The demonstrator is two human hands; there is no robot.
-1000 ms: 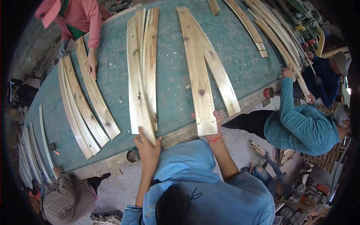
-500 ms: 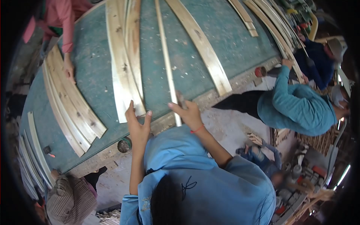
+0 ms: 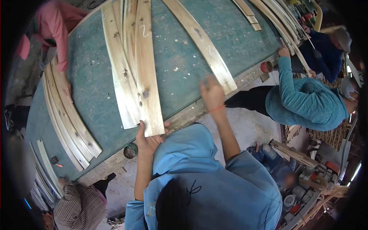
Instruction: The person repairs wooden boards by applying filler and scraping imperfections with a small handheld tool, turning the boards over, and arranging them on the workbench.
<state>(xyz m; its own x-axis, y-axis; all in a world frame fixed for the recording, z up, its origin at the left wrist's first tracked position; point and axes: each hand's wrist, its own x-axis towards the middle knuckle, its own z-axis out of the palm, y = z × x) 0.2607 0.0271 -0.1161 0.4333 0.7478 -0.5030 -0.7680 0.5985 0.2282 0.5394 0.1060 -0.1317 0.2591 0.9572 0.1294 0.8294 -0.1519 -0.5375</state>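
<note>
Wrapped around the near end of a wooden board (image 3: 148,76) marked "2" is my left hand (image 3: 147,141), thumb at its left edge, fingers beneath. That board lies partly over other wooden boards (image 3: 119,73) on the green table (image 3: 176,90). My right hand (image 3: 211,92), with a red string at the wrist, is raised over the table's near edge, blurred, fingers curled; whether it holds anything is hidden. Just right of it lies a single curved board (image 3: 205,46), also marked with chalk.
Red tin (image 3: 266,67) and dark tin (image 3: 130,150) sit at the table's near edge. Curved boards (image 3: 69,119) lie at left beside a person in pink (image 3: 57,23). A person in teal (image 3: 306,101) stands right; a person in stripes (image 3: 78,203) is lower left.
The middle board, seen edge-on half a second ago, now lies flat farther left, held by my left hand. My right hand has left it and moved right and up.
</note>
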